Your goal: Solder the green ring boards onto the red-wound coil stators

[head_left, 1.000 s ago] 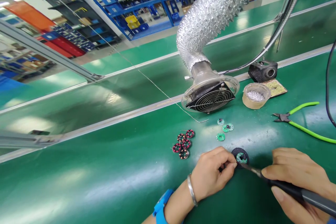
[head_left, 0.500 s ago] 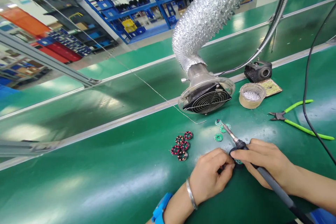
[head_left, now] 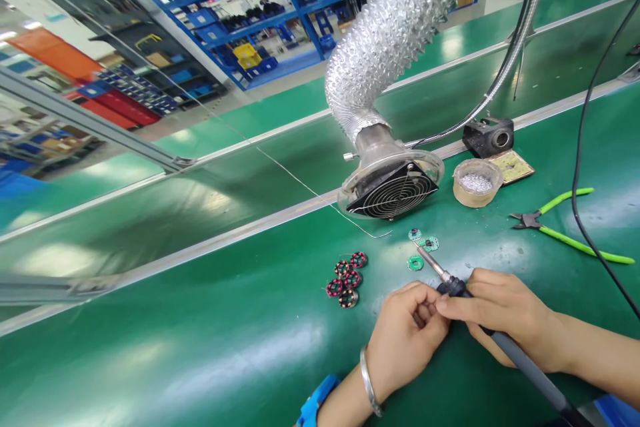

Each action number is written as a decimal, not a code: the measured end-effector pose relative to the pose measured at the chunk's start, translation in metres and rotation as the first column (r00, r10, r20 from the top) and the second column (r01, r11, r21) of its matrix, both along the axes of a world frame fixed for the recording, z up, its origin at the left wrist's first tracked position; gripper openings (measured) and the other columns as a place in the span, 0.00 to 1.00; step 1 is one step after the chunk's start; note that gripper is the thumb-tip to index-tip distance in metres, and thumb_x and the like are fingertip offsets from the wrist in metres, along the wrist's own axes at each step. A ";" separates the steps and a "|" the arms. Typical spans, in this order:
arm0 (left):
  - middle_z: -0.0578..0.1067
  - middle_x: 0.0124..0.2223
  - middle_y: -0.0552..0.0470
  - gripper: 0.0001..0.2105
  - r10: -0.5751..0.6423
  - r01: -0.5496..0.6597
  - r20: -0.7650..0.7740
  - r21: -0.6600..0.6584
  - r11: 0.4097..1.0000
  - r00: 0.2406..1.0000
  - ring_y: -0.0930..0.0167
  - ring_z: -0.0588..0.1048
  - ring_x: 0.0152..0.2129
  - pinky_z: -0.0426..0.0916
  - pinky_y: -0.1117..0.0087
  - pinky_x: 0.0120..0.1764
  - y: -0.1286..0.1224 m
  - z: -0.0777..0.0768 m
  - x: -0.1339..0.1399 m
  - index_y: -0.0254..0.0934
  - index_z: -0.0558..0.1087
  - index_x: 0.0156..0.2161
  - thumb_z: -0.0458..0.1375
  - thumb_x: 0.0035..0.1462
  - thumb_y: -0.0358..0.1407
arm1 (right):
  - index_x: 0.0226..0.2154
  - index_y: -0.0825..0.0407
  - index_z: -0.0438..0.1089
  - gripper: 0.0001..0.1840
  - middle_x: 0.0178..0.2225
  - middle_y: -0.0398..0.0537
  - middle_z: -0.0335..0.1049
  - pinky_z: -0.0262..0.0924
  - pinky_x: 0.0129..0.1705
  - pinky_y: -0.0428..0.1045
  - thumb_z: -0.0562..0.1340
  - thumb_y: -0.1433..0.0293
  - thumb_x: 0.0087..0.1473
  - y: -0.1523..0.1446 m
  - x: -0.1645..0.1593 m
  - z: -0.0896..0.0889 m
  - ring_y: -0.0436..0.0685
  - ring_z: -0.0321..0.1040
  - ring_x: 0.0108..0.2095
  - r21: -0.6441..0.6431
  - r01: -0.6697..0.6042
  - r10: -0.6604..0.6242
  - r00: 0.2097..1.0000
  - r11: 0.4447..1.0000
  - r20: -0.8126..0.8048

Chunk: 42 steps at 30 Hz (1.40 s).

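Note:
My right hand is wrapped round a soldering iron, whose metal tip points up and left toward small green circuit boards. Close beside it, my left hand is closed, its fingertips pinched against a dark round part. Most of that part is hidden behind my fingers and the iron. The two hands meet at the fingertips, low over the green bench. To the left of the boards lies a cluster of wound ring coils in red, copper and black.
A fume extractor on a silver duct hangs over the bench. Beyond the boards stand a tub of silvery bits, a yellowish sponge tray and a black iron holder. Green-handled cutters and a black cable lie at right.
My fingers have closed in over the dark round part, hiding the green board that showed in it. The iron's tip has shifted slightly left. The view has moved a little.

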State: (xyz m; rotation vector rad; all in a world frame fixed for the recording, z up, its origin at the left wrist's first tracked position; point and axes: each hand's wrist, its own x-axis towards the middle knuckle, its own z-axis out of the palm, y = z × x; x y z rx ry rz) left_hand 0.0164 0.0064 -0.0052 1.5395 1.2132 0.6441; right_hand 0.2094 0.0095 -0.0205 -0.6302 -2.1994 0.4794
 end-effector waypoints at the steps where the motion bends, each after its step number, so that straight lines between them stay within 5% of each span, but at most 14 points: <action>1: 0.65 0.22 0.57 0.06 0.007 -0.006 0.021 -0.049 0.999 1.000 0.78 0.61 0.17 0.56 0.78 0.21 0.000 -0.001 -0.001 0.35 0.65 0.24 0.55 0.50 0.29 | 0.56 0.55 0.61 0.21 0.28 0.45 0.64 0.50 0.28 0.48 0.52 0.79 0.61 0.000 0.000 0.000 0.53 0.53 0.26 0.012 -0.008 0.008 1.000 1.000 0.003; 6: 0.67 0.19 0.58 0.03 0.018 0.000 0.073 -0.230 0.973 0.997 0.77 0.63 0.15 0.58 0.78 0.20 -0.002 -0.003 -0.004 0.36 0.65 0.27 0.53 0.52 0.31 | 0.54 0.56 0.62 0.20 0.27 0.45 0.64 0.48 0.28 0.49 0.52 0.80 0.60 0.000 -0.001 0.002 0.53 0.52 0.26 0.018 -0.023 0.023 0.999 1.000 0.032; 20: 0.67 0.18 0.58 0.03 0.065 -0.054 0.019 -0.354 0.934 0.998 0.78 0.64 0.14 0.57 0.79 0.17 0.004 -0.001 0.000 0.35 0.68 0.25 0.54 0.48 0.28 | 0.51 0.56 0.66 0.21 0.27 0.47 0.63 0.56 0.27 0.51 0.55 0.77 0.53 -0.013 0.015 0.034 0.54 0.61 0.25 -0.119 0.100 -0.113 0.988 0.988 -0.101; 26: 0.67 0.17 0.58 0.03 0.078 -0.073 -0.001 -0.367 0.927 0.997 0.77 0.65 0.14 0.58 0.79 0.17 0.005 0.000 0.001 0.35 0.69 0.25 0.54 0.47 0.27 | 0.40 0.55 0.66 0.14 0.22 0.43 0.61 0.49 0.24 0.50 0.54 0.77 0.48 -0.016 0.016 0.038 0.52 0.57 0.20 -0.196 0.017 -0.049 0.986 0.980 -0.159; 37: 0.67 0.17 0.59 0.05 0.081 -0.076 -0.003 -0.360 0.930 0.997 0.77 0.66 0.14 0.59 0.79 0.18 0.005 0.003 0.001 0.35 0.69 0.25 0.53 0.46 0.26 | 0.41 0.54 0.65 0.15 0.23 0.43 0.63 0.50 0.23 0.49 0.55 0.77 0.48 -0.014 0.014 0.037 0.51 0.58 0.19 -0.199 -0.001 -0.025 0.991 0.980 -0.128; 42: 0.67 0.18 0.59 0.05 0.083 -0.082 -0.010 -0.331 0.940 0.996 0.77 0.67 0.15 0.59 0.78 0.18 0.005 0.003 0.002 0.35 0.69 0.25 0.53 0.46 0.26 | 0.40 0.52 0.67 0.14 0.21 0.44 0.64 0.52 0.22 0.51 0.54 0.76 0.50 -0.020 0.013 0.040 0.53 0.59 0.18 -0.213 0.106 -0.145 0.974 0.971 -0.174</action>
